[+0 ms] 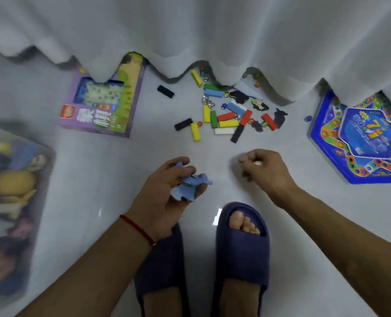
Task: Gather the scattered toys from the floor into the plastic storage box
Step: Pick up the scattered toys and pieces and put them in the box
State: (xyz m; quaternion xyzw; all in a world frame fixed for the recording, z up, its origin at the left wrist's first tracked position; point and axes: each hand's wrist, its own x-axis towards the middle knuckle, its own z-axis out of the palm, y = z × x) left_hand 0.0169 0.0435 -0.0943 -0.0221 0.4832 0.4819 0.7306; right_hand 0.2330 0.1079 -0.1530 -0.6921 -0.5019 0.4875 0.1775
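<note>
The left hand [167, 186] grasps a bunch of flat blue foam pieces [191, 185], with something yellowish tucked under them. The right hand [262, 169] is curled, with its fingertips pinched together; whether it holds anything I cannot tell. The plastic storage box [13, 202] sits at the far left, already part full and blurred.

The sensible move is to carry the handful across to the box and let go low over it, so the light foam does not flutter out. Then go back to the pile [226, 113] near the curtain [213, 30] and scoop rather than pick singly (the marbles will roll).

Counted on the floor: about fifteen coloured blocks, among them five yellow, four black and three red. There are several small marbles, too small to number, and three or four dark foam shapes. One purple game box [103, 106] and one blue game board [361, 138] also lie there.
</note>
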